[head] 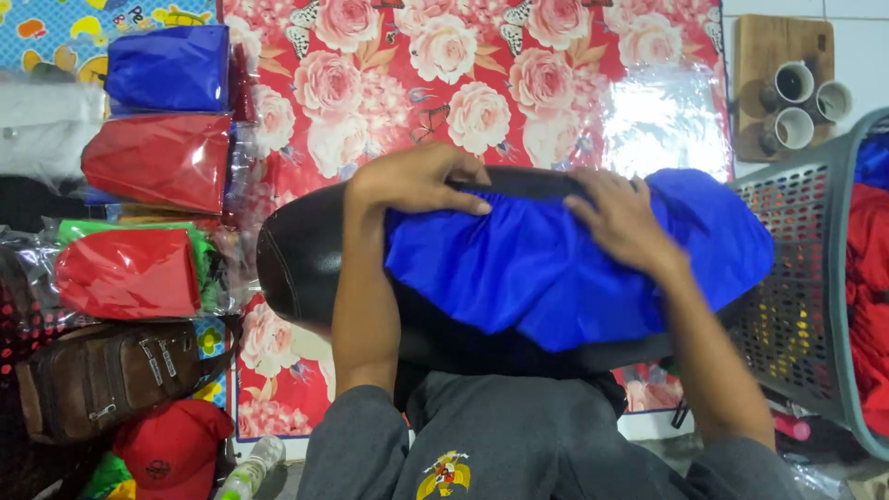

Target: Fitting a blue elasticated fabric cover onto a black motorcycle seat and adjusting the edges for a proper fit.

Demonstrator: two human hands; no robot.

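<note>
In the centre of the frame I see a blue cloth cover (pixel 556 268) with a gathered, elastic-looking edge, drawn partway over a long black padded seat (pixel 296 264) that lies crosswise in front of me. The cover wraps the right and middle stretch of the seat; the left end is bare black, with a stitched seam showing. I judge the seat serves as a form to keep the cloth taut while its hem is worked along.

My left hand (pixel 417 181) sits at centre, just above the cloth, fingers curled over the far rim of the seat and pinching the ruffled hem there, so it is closed on the cover. My right hand (pixel 620 222) lies to the right of it, fingers spread and pressing flat on the cloth; it pins the fabric down, though I cannot tell whether any fingertip hooks the hem.

Beneath everything is a red mat printed with pale roses (pixel 482 83). At the left edge, folded cloths in clear bags are stacked: a blue packet (pixel 171 69) at upper left, a red packet (pixel 157 162) below it, another red packet (pixel 130 273) lower. A brown leather bag (pixel 106 375) and a red cap (pixel 171 449) lie at lower left. At the right edge a grey perforated basket (pixel 796 278) holds red cloth, within easy reach. A wooden board with three cups (pixel 787 88) is at upper right.
</note>
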